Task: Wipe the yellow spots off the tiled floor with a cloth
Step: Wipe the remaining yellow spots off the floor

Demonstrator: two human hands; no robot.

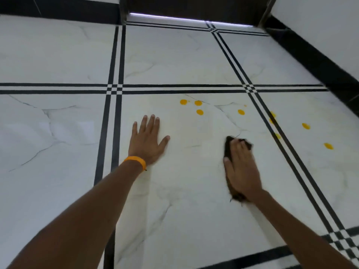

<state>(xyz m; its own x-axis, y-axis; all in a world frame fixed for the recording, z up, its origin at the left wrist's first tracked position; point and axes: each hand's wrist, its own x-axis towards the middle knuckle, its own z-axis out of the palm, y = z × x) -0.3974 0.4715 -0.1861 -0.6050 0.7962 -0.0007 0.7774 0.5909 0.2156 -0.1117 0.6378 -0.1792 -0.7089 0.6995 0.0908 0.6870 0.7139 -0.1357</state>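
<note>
The right hand (241, 169) presses a dark cloth (228, 147) flat-fingered onto the tiled floor (174, 61); yellow spots (199, 112) lie beyond its fingertips (left hand (147, 141) spread flat alongside).

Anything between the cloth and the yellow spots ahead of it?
Nothing visible does. The right hand presses the dark cloth on the tile, and only bare white floor lies between it and the yellow spots. The left hand rests flat, well to the left.
</note>
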